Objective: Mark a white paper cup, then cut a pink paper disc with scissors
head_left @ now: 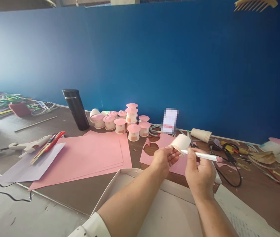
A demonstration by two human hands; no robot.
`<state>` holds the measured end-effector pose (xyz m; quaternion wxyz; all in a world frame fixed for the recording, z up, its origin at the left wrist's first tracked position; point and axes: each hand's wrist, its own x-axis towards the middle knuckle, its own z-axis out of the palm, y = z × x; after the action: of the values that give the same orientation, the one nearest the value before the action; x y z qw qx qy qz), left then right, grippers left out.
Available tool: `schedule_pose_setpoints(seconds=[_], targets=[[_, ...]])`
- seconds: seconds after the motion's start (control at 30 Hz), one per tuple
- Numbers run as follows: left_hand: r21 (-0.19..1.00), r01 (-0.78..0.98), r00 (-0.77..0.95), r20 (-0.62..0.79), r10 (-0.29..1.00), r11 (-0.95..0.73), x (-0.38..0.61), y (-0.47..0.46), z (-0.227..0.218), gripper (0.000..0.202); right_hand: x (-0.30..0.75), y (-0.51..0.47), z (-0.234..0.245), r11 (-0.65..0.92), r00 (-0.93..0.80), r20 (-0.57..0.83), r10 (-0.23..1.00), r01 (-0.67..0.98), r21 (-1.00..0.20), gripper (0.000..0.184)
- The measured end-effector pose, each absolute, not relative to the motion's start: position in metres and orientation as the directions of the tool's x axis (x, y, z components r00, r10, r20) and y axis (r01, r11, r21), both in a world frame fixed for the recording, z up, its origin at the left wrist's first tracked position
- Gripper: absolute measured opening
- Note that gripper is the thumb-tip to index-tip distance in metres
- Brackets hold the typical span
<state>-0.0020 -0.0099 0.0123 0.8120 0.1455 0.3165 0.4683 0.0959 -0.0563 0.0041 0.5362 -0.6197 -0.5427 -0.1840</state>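
A white paper cup [182, 141] is tipped on its side in my left hand [163, 159], its open end toward me and the fingers closed round the rim. My right hand [200, 174] grips a white marker pen [205, 155] with a pink end, its tip close to the cup's rim; whether it touches I cannot tell. Below both hands lies a shallow pale box lid [169, 210]. Under and behind the cup is a pink sheet [163, 141] with round holes cut in it.
Several paper-cup houses [133, 131] with pink disc roofs stand by the blue wall [140, 65]. Left are a black flask [76, 108], pink sheets [90, 154], a glue gun [31, 144] and a red cutter [53, 140]. Nested cups [201, 135] and cables [231, 158] lie right.
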Motion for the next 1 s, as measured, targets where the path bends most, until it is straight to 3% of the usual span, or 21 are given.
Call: schedule_pose_setpoints(seconds=[0.27, 1.0], targets=[[0.499, -0.684, 0.368, -0.393, 0.843, 0.532, -0.0026, -0.0094, 0.0121, 0.012, 0.0947, -0.0597, 0.0061, 0.157, 0.405, 0.794, 0.453, 0.841, -0.518, 0.035], [0.515, -0.677, 0.363, -0.387, 0.847, 0.526, -0.0025, -0.0086, 0.0120, 0.009, 0.0952, -0.0581, 0.0038, 0.104, 0.394, 0.788, 0.474, 0.863, -0.494, 0.040]])
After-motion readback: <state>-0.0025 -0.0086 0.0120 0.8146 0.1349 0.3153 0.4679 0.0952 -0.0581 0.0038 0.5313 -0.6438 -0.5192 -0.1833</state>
